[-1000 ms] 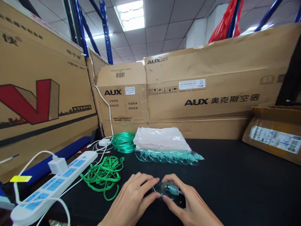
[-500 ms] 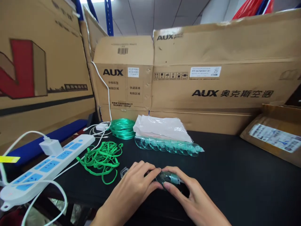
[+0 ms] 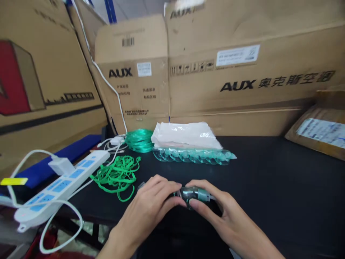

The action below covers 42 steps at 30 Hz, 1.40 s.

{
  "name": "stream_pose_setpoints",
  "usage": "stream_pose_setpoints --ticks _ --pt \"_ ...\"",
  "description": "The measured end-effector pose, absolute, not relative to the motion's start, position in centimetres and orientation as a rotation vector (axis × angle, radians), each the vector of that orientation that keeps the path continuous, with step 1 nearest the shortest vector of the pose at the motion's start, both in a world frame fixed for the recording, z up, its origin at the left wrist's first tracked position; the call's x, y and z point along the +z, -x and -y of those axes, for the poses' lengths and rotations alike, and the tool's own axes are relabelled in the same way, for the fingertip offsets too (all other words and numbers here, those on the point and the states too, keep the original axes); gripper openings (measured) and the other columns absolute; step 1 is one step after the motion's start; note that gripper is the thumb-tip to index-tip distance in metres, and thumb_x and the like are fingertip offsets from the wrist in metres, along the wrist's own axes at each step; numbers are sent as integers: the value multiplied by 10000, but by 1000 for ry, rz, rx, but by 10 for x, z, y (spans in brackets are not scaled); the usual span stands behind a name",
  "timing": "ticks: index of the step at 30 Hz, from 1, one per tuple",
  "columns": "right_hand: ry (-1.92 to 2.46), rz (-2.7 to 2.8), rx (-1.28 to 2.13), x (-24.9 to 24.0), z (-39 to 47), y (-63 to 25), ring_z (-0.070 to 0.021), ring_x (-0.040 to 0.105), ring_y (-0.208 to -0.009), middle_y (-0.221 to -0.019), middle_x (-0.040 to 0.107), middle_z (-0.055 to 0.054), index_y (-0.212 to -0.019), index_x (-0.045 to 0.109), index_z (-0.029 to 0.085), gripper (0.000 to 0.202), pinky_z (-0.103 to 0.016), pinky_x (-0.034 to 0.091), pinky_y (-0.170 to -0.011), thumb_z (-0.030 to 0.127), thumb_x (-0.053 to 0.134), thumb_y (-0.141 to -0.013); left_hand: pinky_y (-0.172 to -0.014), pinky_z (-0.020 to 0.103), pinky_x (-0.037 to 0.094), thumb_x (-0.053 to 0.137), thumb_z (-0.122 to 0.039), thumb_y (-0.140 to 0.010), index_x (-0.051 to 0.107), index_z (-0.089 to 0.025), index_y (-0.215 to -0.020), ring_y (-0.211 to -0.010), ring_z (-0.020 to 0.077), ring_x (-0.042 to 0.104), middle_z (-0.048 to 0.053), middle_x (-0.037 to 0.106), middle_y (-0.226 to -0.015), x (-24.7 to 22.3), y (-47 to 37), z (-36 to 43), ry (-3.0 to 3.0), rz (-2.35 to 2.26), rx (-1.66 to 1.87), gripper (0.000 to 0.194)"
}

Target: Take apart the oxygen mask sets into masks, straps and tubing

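Note:
My left hand (image 3: 156,198) is closed on the left end of a clear, green-tinted plastic oxygen mask (image 3: 188,194), thumb and fingertips pinching its edge. From the other side, my right hand (image 3: 215,205) grips the same mask near its pale green connector (image 3: 204,195), thumb below and fingers above. Part of the mask lies hidden behind my fingers. A small clear piece (image 3: 141,185) shows past my left knuckles. Left of my hands lies a tangle of green elastic straps (image 3: 118,174). Beyond them, a nested row of clear masks with green connectors (image 3: 192,155) lies on the black table (image 3: 264,187).
Behind the nested masks is a white plastic packet (image 3: 185,135), beside a coil of green tubing (image 3: 138,140). A white power strip (image 3: 64,187) with a plug and looping cables lies left. Large cardboard boxes (image 3: 242,104) wall the back; a smaller carton (image 3: 320,126) stands right.
The camera view has tilted down and shifted slightly, so the background sits higher. Both hands keep hold of the mask, with only slight finger movement.

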State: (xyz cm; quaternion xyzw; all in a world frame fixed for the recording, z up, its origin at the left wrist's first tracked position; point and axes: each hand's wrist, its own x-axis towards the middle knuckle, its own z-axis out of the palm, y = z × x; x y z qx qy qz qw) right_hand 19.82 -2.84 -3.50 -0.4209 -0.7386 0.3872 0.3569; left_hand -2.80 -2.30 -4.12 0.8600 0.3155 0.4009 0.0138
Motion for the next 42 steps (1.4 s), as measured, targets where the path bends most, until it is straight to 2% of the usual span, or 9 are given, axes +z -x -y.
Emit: stream_pose_setpoints --ticks 6,8,11,16,20,25,29,37,42 --pt "932 1806 969 -30 28 -196 -197 667 -1033 -1013 715 22 -1037 663 287 167 -252 486 -903 429 597 -978 -928 303 536 569 -237 -1027 725 -253 -1139 -1009 189 690 39 756 -1117 -40 21 25 -2386 -1041 1295 193" --pt "950 1782 923 -28 30 -194 -208 678 -1011 -1012 729 19 -1025 680 290 145 -264 495 -894 403 624 -953 -831 276 555 612 -337 -997 737 -234 -1055 -928 191 696 47 749 -1029 -41 17 25 -2178 -1167 1292 172" --pt "973 1769 873 -28 32 -192 -219 689 -986 -1031 746 12 -1042 699 294 148 -279 507 -884 340 666 -906 -541 199 463 669 -535 -906 697 -178 -868 -631 137 593 13 648 -754 -44 13 25 -1808 -1379 1274 360" --pt "961 1759 891 -34 31 -189 -200 695 -973 -1015 750 28 -1040 691 297 200 -251 513 -859 242 701 -848 -438 193 298 551 -694 -899 685 -140 -763 -451 83 432 -21 519 -611 -43 9 25 -1634 -1356 1055 586" --pt "961 1687 862 -42 22 -184 -188 692 -1044 -1087 745 15 -1067 662 290 220 -260 507 -930 215 684 -861 -472 198 298 508 -665 -945 691 -135 -914 -469 75 426 -18 553 -664 -33 -2 15 -1578 -1109 1019 561" --pt "903 1487 1021 -41 21 -183 -232 615 -1271 -1363 654 -70 -1299 598 280 419 -353 489 -1081 430 676 -915 -680 222 442 525 -547 -992 638 -154 -896 -704 131 550 -3 588 -744 -31 -16 5 -1582 -914 1199 420" --pt "985 1361 1148 -31 30 -187 -291 607 -1294 -1310 698 -102 -1304 647 254 501 -405 504 -1076 576 630 -920 -764 240 477 516 -516 -1010 615 -165 -866 -805 161 600 20 612 -820 -44 -16 9 -1685 -890 1232 393" --pt "959 1391 1157 -34 24 -191 -275 681 -1117 -1143 739 -65 -1113 706 252 399 -351 566 -916 524 763 -827 -725 225 465 466 -434 -1048 641 -173 -893 -801 157 592 38 618 -871 -47 -9 12 -1915 -914 1171 351" --pt "985 1416 1163 -33 24 -191 -266 665 -1087 -1113 735 -64 -1090 709 239 395 -358 519 -926 525 764 -822 -703 235 434 451 -452 -1053 618 -180 -896 -763 153 542 31 584 -845 -48 -5 12 -1948 -947 1191 355"
